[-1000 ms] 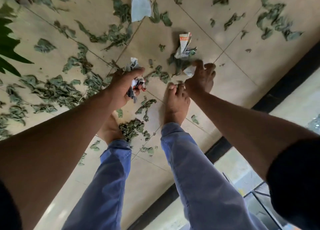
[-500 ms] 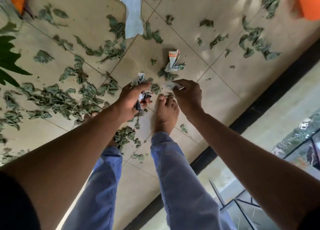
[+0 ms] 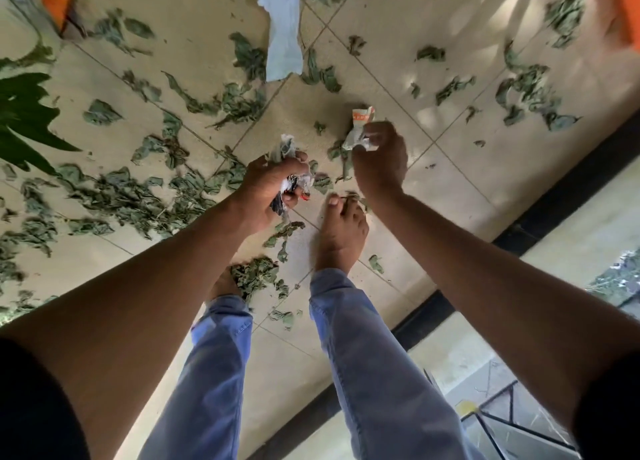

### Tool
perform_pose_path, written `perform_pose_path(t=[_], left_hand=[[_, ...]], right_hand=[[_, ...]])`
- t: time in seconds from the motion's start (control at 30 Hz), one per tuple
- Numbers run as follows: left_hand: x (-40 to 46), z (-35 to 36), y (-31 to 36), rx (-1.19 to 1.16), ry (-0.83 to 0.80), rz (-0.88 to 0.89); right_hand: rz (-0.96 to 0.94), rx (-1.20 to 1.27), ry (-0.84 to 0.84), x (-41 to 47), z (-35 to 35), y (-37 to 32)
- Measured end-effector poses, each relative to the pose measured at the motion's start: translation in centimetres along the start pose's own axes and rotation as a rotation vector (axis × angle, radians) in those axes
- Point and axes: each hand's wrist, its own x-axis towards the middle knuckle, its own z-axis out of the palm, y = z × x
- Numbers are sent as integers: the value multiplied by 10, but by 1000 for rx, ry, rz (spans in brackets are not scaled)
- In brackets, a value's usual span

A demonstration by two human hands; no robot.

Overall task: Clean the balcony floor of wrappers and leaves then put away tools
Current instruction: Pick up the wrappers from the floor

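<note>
- My left hand (image 3: pixel 273 182) has its fingers clamped round a crumpled bunch of wrappers (image 3: pixel 289 168), white with dark and red patches; I cannot read any print on it.
- My right hand (image 3: pixel 379 163) pinches a white wrapper (image 3: pixel 360 127) with an orange band, lettering too blurred to read.
- Dry leaves (image 3: pixel 138 196) litter the tiled floor (image 3: pixel 408 196) around my bare feet.
- A pale blue cloth (image 3: pixel 282 30) lies farther off.

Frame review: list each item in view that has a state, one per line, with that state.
left hand: grips a bunch of crumpled wrappers.
right hand: pinches the orange-and-white wrapper, which looks lifted off the floor.
white paper strip: lying flat on the tiles, untouched.
leaves: scattered over the floor, not yet gathered.
tiled floor: littered.
</note>
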Motion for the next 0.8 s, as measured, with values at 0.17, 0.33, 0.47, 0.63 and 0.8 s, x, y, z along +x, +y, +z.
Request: perform_pose_path(t=[0.17,0.33,0.47,0.63,0.8], left_hand=[[3,-10,-7,23,38,10],[-9,-2,-10,-17,61,4],[-16,9,3,-64,48,17],[-17,17,33,-158,-39,32],[-17,16,62,-170,-196,14]], right_hand=[[-96,-378,-121,46,19,2],[34,-356,-84,51,-2,-9],[-14,-11,-109,26,-26,-15],[-3,295,-348,0,-31,-35],[78,461,-341,-9,-1,-68]])
